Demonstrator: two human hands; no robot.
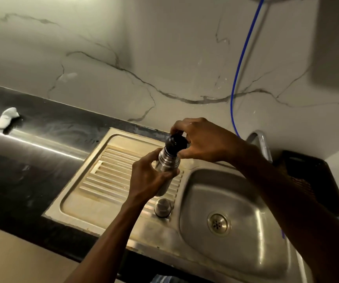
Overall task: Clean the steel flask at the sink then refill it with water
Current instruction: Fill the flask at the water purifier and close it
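The steel flask [167,163] is held tilted above the ribbed drainboard [111,172] of the steel sink. My left hand [148,176] grips its body from the left. My right hand [201,139] curls its fingers round the black stopper [175,142] at the flask's mouth. The flask's steel cup lid [162,207] stands upside down on the drainboard just below the flask, near the basin [235,203]. The tap [261,141] rises behind my right forearm, partly hidden.
A dark stone counter [21,160] runs to the left, with a white crumpled object [7,118] at its back. A blue hose [240,68] hangs down the marble wall. A dark rack [315,176] sits right of the sink.
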